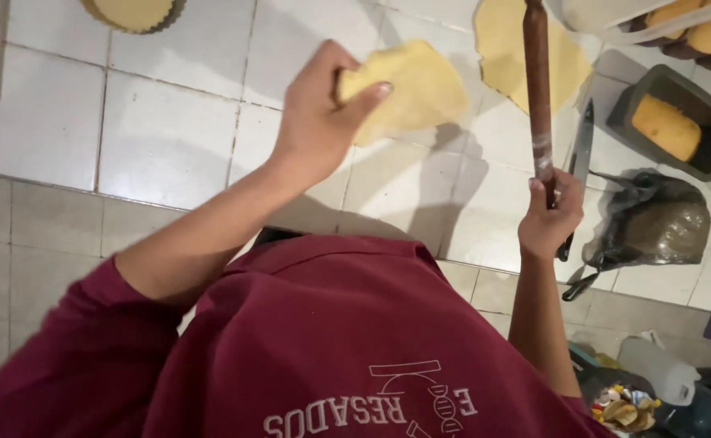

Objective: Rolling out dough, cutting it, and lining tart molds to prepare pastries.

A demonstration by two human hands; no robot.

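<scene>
My left hand [316, 113] is raised ahead of me, back of the hand toward the camera, wrist bent slightly. Its thumb lies stretched across the front of what it grips and the fingers are curled behind, out of my sight, so the grasp is a closed pinch. The left forearm is bare and runs down and to the left into a pushed-up dark red cloth sleeve [71, 357]. My right hand [550, 215] sits lower and closer to my body, fingers wrapped in a fist around what it carries, knuckles outward. The right forearm, also bare, drops almost straight down toward my torso. The two hands are well apart.
</scene>
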